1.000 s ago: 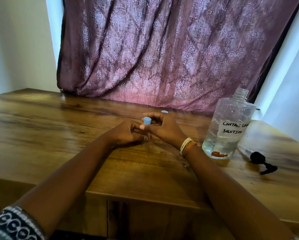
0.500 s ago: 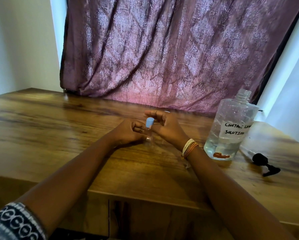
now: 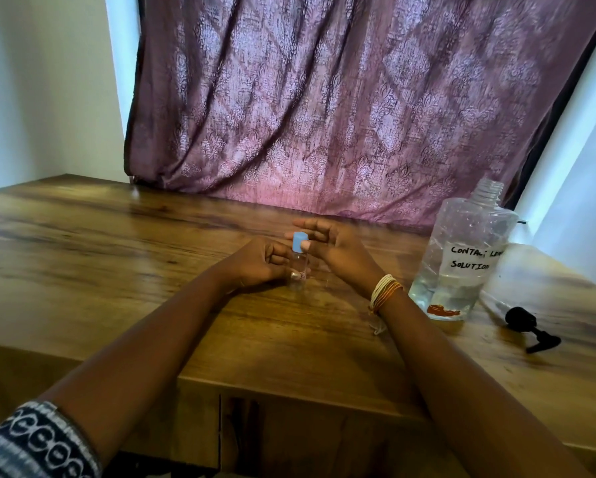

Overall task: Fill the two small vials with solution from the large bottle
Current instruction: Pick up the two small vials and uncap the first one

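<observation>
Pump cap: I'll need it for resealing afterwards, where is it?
Head view, far right: the black pump cap lies on the table, just right of the large bottle.

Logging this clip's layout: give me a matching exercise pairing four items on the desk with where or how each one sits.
Things:
1. small vial
2. large bottle
3. black pump
4. thread bracelets

States:
A. lying on its side at the table's right end
B. around the right wrist
C. upright between both hands, blue cap on
D. standing with its neck open, handwritten label facing the camera

Pairs: 1-C, 2-D, 3-A, 4-B
</observation>
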The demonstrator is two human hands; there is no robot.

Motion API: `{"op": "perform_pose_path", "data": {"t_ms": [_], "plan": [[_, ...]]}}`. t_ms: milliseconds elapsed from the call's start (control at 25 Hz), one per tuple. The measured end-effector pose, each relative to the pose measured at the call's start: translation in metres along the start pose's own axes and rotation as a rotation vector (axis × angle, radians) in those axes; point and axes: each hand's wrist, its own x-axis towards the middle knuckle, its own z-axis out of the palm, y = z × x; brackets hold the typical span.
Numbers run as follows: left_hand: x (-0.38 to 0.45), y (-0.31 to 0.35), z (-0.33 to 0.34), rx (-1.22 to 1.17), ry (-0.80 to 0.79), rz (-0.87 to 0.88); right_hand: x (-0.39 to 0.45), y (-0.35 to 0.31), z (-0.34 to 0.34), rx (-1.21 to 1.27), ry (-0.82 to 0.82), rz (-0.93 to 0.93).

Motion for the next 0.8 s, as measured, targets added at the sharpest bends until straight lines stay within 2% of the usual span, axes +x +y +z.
{"op": "perform_pose_path", "data": {"t_ms": [80,240,360,480,600,680,800], "plan": [[0.001,0.000,0.000,0.004,-0.006,-0.004,0.000,0.000,-0.001,0.027,-0.035,0.014],[0.000,0.000,0.000,0.007,-0.014,-0.002,0.001,0.002,0.005,-0.027,0.058,0.002],[0.002,-0.002,-0.001,-0.011,-0.009,-0.013,0.002,-0.001,-0.001,0.150,0.077,0.010],[0.003,-0.004,-0.001,-0.010,-0.001,-0.028,0.006,-0.006,-0.016,0.214,0.197,0.044],[0.003,-0.004,0.000,-0.011,0.018,-0.040,0.005,0.000,-0.032,-0.007,0.392,0.131],[0.004,-0.004,0.000,0.008,0.017,-0.040,0.003,0.008,-0.040,-0.264,0.503,0.183],[0.004,-0.004,0.001,0.029,0.004,-0.035,0.003,0.022,-0.045,-0.565,0.541,0.252]]}}
